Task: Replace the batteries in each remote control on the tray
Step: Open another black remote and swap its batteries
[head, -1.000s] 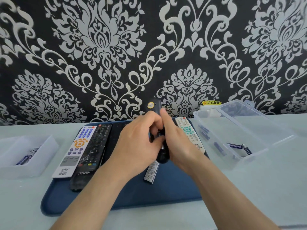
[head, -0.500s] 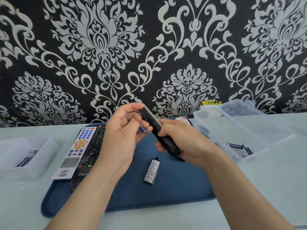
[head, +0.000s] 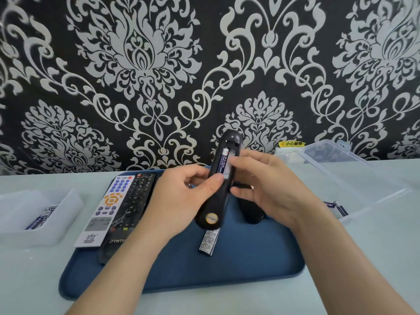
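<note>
I hold a black remote [head: 218,201] back side up and tilted, above the blue tray [head: 250,267]. Its battery compartment is open, with one blue battery [head: 223,163] in the left slot. My left hand [head: 181,198] grips the remote's body, thumb just below the battery. My right hand [head: 270,189] holds the right edge, index fingertip at the empty slot and thumb lower down. A small black piece with a white label [head: 209,243] lies on the tray under the remote. A white remote [head: 109,208] and a black remote [head: 134,201] lie side by side on the tray's left.
A clear plastic box [head: 363,178] with its lid open stands to the right, holding loose batteries [head: 338,206]. A white container [head: 45,228] with batteries [head: 38,220] sits at the left. A dark rounded object [head: 250,214] lies on the tray under my right hand. The patterned wall is close behind.
The remote passed from my right hand's grip into my left. The battery my left hand pinched now sits in the compartment. My right hand moved up to the open compartment.
</note>
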Demonstrator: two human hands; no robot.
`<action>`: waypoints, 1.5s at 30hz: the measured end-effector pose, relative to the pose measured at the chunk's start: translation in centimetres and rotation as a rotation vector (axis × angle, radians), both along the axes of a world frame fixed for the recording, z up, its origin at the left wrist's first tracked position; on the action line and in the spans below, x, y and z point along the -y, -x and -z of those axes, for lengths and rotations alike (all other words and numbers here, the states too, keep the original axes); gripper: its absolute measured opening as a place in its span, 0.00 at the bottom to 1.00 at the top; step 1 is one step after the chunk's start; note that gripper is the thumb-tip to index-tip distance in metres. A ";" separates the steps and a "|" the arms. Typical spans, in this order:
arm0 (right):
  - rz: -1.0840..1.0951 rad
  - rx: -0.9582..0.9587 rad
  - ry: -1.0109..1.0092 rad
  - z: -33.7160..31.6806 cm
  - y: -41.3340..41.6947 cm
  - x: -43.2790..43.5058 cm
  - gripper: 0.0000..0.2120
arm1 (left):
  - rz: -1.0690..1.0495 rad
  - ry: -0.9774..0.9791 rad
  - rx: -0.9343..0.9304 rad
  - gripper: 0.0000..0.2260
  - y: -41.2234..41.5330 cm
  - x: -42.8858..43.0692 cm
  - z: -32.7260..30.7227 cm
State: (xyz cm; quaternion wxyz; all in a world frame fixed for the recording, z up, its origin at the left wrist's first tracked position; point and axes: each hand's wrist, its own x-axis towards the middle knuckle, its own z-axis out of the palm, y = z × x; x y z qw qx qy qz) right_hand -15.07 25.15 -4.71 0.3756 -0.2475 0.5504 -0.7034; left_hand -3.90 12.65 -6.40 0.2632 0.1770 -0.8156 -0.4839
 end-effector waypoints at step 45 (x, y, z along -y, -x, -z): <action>-0.032 0.229 0.074 1.5 -0.5 1.4 0.17 | -0.183 0.655 -0.162 0.23 1.2 -1.3 1.0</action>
